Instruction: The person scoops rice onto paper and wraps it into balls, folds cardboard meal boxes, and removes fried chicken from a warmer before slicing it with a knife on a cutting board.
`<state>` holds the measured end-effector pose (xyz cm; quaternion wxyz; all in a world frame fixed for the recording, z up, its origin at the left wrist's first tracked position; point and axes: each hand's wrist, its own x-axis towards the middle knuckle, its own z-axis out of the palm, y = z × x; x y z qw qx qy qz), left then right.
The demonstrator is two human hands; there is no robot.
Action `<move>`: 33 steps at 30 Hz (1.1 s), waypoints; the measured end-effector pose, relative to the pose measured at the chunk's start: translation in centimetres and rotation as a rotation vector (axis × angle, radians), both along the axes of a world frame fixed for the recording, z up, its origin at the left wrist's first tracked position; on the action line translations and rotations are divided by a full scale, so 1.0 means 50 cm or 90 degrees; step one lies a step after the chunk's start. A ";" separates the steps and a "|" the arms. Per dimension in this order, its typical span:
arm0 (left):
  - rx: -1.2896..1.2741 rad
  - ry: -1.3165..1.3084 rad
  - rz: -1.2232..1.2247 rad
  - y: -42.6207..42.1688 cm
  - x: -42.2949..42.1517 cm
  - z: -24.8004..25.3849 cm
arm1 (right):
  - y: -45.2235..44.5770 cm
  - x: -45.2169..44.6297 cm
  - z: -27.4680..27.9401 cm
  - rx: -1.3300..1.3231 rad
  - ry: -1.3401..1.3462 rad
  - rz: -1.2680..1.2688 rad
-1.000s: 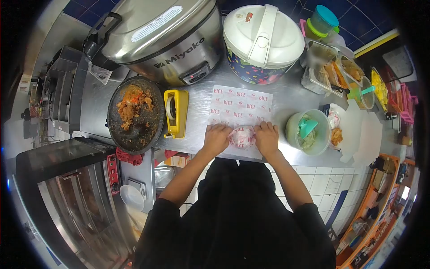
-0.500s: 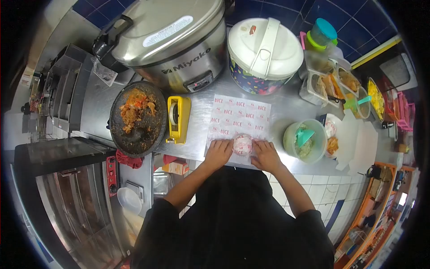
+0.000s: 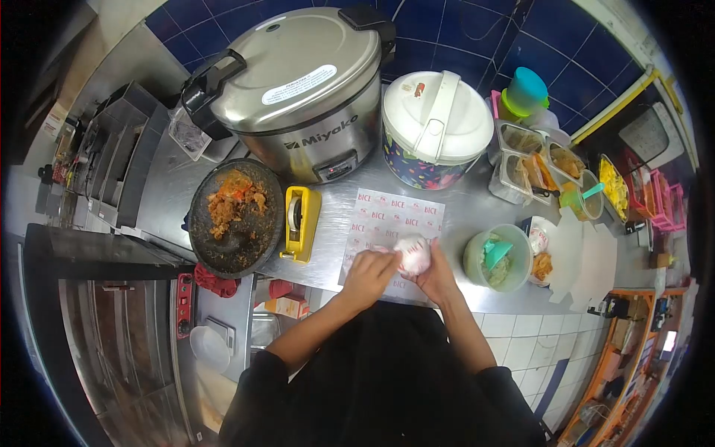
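Observation:
A round, paper-wrapped bundle [image 3: 413, 254], white with red print, is between my hands above the printed paper sheets [image 3: 387, 216] on the metal counter. On its left side, my left hand [image 3: 369, 277] pinches the wrapping with bent fingers. My right hand [image 3: 439, 274] cups the bundle from the right and below. The contents are hidden by the paper. To the right of my right hand stands a translucent tub [image 3: 515, 273] of pale food, with a teal scoop [image 3: 496, 254] in it.
Left of the sheets are a yellow tape dispenser [image 3: 302, 231] and a stone mortar [image 3: 257, 252] with reddish food. A rice cooker [image 3: 298, 119] and a white-lidded container [image 3: 439, 123] stand behind. An open box [image 3: 570, 257] holds another wrapped bundle and fried food.
The bundle has been lifted from the sheets and tilted. My right hand has moved from beside it to under its right side. The camera view has shifted, too.

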<state>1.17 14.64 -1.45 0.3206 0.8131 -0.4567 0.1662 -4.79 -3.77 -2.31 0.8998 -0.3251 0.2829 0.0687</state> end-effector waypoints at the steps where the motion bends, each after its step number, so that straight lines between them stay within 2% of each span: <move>1: -0.001 -0.014 -0.038 0.003 -0.004 0.023 | 0.003 -0.002 -0.008 0.016 0.012 0.016; 3: -0.011 -0.050 -0.096 0.012 0.002 0.046 | 0.009 -0.008 -0.037 0.049 0.034 0.046; 6: -0.037 -0.084 -0.123 0.024 0.013 0.056 | 0.013 -0.027 -0.063 0.365 -0.037 0.079; 9: -0.075 -0.034 -0.090 0.030 -0.008 0.030 | 0.032 -0.021 -0.078 0.552 -0.107 0.162; 11: -0.120 0.032 -0.045 0.030 -0.034 -0.002 | 0.061 -0.002 -0.039 0.427 0.038 0.075; 12: -0.159 0.137 -0.008 0.026 -0.049 -0.007 | 0.074 0.007 -0.021 0.363 0.110 0.032; 15: -0.237 0.466 0.098 0.034 -0.079 -0.014 | 0.098 0.025 -0.008 0.272 0.090 0.087; 18: -0.545 0.689 0.194 0.004 -0.068 -0.049 | 0.148 0.050 -0.076 0.081 0.073 0.046; 19: -0.502 0.725 0.269 0.001 -0.051 -0.064 | 0.164 0.052 -0.124 0.000 0.017 0.079; 22: -0.379 0.780 0.378 -0.005 0.011 -0.029 | 0.190 0.077 -0.124 -0.194 -0.032 0.148; 23: -0.409 0.687 0.364 0.011 0.045 -0.116 | 0.178 0.090 -0.144 -0.197 -0.061 0.147; 24: -0.432 0.610 0.381 0.038 0.087 -0.234 | 0.177 0.091 -0.165 -0.405 -0.079 0.131; 25: -0.384 0.529 0.438 0.019 0.106 -0.154 | 0.183 0.084 -0.188 -0.614 -0.084 0.110; 26: -0.300 0.396 0.478 0.038 0.151 -0.225 | 0.171 0.074 -0.197 -0.826 -0.073 0.086; 28: -0.175 0.399 0.539 0.045 0.191 -0.250 | 0.109 0.018 -0.088 -0.718 -0.186 0.082; 29: -0.032 0.347 0.534 0.058 0.206 -0.263 | 0.074 -0.015 -0.001 -0.678 -0.146 0.109; 30: 0.158 0.307 0.565 0.050 0.206 -0.197 | 0.044 -0.048 0.046 -0.700 -0.129 0.052; 31: 0.271 0.201 0.535 0.056 0.211 -0.190 | 0.018 -0.085 0.081 -0.724 -0.115 -0.007; 32: 0.288 0.045 0.489 0.087 0.226 -0.243 | -0.005 -0.117 0.097 -0.749 -0.100 -0.069; 33: 0.503 0.227 0.537 0.084 0.245 -0.245 | -0.027 -0.147 0.094 -0.794 -0.023 -0.158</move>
